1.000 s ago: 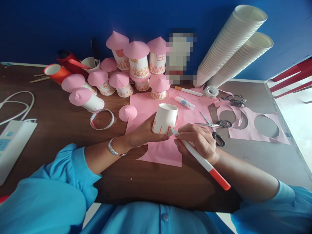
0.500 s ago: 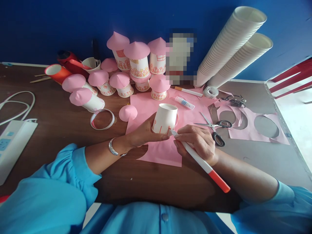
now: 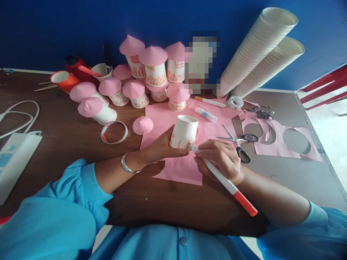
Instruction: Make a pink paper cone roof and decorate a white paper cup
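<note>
My left hand grips a white paper cup from its left side and below, with the cup slightly tilted. Red stems and small flower shapes are drawn along the cup's lower part. In my right hand is a white marker with a red end, held like a pen. Its tip touches the cup near the lower right, at one of the red flowers. Below and behind the cup lies a sheet of pink paper. The fingers of my left hand behind the cup are hidden.
Paper-cup houses with pink cone roofs crowd the back. Scissors, a glue stick, another marker and a tape roll lie to the right. Tall cup stacks lean on the blue wall. A power strip sits left.
The marker's rear end has dipped slightly down and to the right, and its tip has shifted a little on the cup. The red marks look slightly fuller. My left hand keeps its grip.
</note>
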Tool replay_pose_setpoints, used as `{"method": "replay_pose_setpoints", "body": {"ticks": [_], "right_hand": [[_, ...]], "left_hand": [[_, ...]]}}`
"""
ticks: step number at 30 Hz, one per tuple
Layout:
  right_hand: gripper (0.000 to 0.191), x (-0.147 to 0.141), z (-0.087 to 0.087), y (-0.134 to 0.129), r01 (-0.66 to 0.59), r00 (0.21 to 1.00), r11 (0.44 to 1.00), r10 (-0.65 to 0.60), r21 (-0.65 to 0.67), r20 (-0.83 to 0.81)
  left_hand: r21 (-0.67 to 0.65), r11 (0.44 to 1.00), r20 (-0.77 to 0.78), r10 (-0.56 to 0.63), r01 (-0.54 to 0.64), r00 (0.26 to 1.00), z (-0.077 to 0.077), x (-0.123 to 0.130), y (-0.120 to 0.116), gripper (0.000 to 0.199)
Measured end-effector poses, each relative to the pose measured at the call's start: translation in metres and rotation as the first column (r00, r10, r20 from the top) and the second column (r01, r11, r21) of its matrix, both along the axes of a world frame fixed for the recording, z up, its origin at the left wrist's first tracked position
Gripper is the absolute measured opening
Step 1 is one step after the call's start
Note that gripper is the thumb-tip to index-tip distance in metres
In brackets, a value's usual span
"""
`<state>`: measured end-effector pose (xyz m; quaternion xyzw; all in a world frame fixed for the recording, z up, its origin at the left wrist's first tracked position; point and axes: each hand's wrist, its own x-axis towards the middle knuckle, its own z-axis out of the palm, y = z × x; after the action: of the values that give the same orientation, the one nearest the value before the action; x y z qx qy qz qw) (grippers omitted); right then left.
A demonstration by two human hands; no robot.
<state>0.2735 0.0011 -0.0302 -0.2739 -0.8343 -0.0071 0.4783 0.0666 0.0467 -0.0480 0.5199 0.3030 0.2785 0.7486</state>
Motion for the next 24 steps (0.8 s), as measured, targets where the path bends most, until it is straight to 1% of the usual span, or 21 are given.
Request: {"method": "replay_pose_setpoints", "body": {"ticks": [7,13,19,24], "right_hand": [[0.019,0.0012,0.0006,0.0000,0.012,1.000,1.000,-0.011,-0.022,0.027],[0.020,0.0012,0.0006,-0.0001,-0.001,1.000,1.000,0.002,-0.020,0.030],[0.017,0.0009,0.0017,0.0006,-0.015,0.999,1.000,0.015,-0.020,0.037],[0.018,0.0013,0.0017,0.0009,-0.003,0.999,1.000,0.003,-0.021,0.033]], "left_hand": [[0.010,1.000,-0.015,-0.004,0.004,1.000,0.0008,-0.0005,0.0005,0.053],[0.008,1.000,-0.051,0.019,-0.018,0.999,-0.0020,0.0001,-0.0011,0.058],[0.030,1.000,-0.033,0.002,-0.001,0.999,-0.0030,0.0004,-0.0002,0.058],[0.042,0.999,-0.015,-0.003,0.003,1.000,-0.0019,0.0001,0.0003,0.059]]}}
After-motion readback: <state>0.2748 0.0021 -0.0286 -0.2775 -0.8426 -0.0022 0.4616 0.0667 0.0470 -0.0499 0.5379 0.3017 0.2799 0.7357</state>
